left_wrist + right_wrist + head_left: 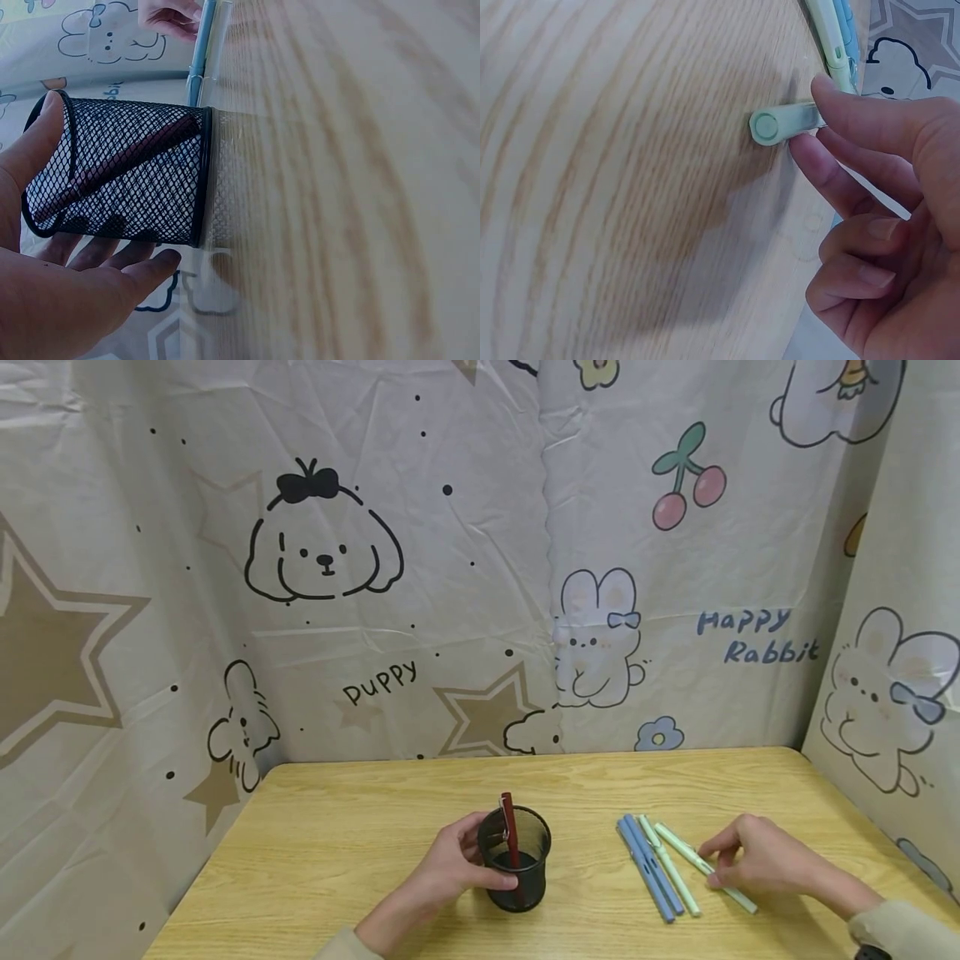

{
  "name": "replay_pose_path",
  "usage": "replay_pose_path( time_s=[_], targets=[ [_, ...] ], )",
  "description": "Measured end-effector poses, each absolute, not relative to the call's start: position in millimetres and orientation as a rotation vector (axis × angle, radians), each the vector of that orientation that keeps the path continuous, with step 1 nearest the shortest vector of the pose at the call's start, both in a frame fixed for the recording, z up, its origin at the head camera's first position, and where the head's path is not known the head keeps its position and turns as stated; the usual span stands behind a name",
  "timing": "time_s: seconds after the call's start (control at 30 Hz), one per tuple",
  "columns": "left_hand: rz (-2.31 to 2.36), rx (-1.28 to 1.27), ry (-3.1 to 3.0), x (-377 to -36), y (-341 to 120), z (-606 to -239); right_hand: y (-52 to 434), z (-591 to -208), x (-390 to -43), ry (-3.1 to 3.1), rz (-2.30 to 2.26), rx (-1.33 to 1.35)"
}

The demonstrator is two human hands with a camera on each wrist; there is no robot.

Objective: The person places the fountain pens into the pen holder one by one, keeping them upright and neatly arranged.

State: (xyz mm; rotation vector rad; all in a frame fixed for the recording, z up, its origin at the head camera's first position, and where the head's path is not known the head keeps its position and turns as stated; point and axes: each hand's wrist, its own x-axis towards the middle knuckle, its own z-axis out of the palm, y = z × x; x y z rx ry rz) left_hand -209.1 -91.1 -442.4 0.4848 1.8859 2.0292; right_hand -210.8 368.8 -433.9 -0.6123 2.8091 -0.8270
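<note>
A black mesh pen cup (517,862) stands on the wooden table (337,827) with a dark red pen (508,825) upright in it. My left hand (480,870) grips the cup from its left side; in the left wrist view the thumb (34,146) lies on the rim of the cup (135,176) and the fingers (142,266) wrap its far side. To the right lie two blue pens (647,867) and a pale green pen (670,867). My right hand (712,868) pinches another pale green pen (686,853), whose round end (767,126) sits between thumb and forefinger (817,161).
Cartoon-printed cloth walls (480,568) close off the table at the back, left and right. The loose pens (838,34) lie side by side just left of my right hand. Bare wood shows on the left part of the table and in front of the cup.
</note>
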Motion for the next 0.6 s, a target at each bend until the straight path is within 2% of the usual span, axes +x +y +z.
replay_pose_path(
  time_s=[0.6],
  targets=[
    [2.033,0.479,1.873,-208.4,-90.9,-441.8,363.1,-434.4,-212.1,2.858,-0.758,-0.616]
  ],
)
